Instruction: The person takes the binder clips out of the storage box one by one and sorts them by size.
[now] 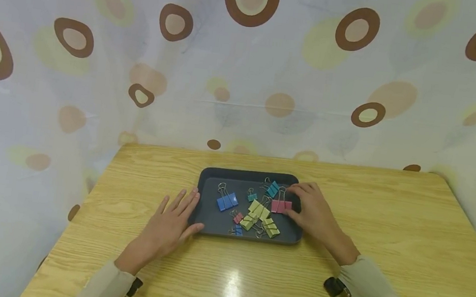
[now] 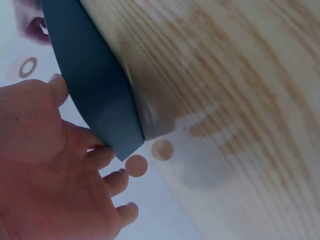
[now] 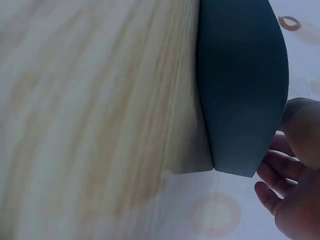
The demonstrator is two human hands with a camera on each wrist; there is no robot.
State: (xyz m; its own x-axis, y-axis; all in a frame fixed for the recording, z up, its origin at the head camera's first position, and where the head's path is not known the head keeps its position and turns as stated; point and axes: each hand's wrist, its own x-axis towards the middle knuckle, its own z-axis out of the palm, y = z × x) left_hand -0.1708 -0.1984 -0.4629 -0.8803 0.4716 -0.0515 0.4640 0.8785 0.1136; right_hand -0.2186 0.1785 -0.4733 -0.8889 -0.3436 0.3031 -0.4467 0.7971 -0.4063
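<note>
A dark grey tray holds binder clips. My left hand rests at the tray's left edge, fingers spread and fairly straight, thumb at the near corner. At the right side, my right hand reaches over the rim, thumb and forefinger pinching a large pink binder clip at its right end. Beside that lie a teal binder clip, a small teal clip and several yellow binder clips. A large blue binder clip sits left of these. The tray wall hides the clips in both wrist views.
Near the tray's front wall are a small pink clip and a small blue clip. The tray stands on a wood-grain table, with a patterned curtain behind it.
</note>
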